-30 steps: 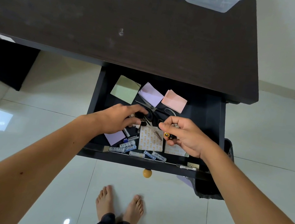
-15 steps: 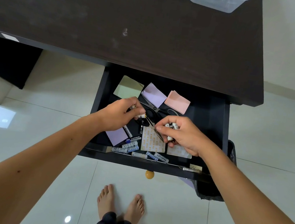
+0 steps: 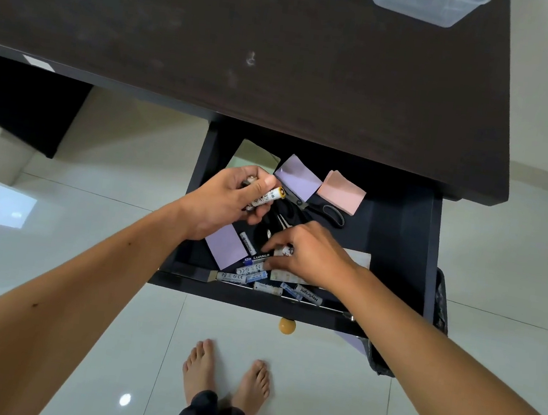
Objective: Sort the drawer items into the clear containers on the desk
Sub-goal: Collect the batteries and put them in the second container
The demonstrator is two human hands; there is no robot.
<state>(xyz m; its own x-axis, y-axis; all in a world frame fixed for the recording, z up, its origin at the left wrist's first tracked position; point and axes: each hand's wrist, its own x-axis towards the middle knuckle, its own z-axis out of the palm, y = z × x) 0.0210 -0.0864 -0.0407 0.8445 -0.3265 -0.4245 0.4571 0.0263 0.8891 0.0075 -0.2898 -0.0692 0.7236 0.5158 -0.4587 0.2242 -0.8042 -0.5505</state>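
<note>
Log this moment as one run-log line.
left hand: holds batteries | right hand: picking battery in drawer | containers: nothing seen inside

At twelve o'clock, two clear containers point(image 3: 425, 0) are cropped; the left grip point(image 3: 229, 198) partly hides a green note point(image 3: 254, 156).

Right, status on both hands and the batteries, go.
Left hand grips batteries. Right hand pinching another in drawer. Scissors alongside, not blocking.

A home room: dark desk point(image 3: 284, 53) with drawer point(image 3: 401, 229), glossy tiled floor point(image 3: 313, 384), bare feet point(image 3: 224, 373).
</note>
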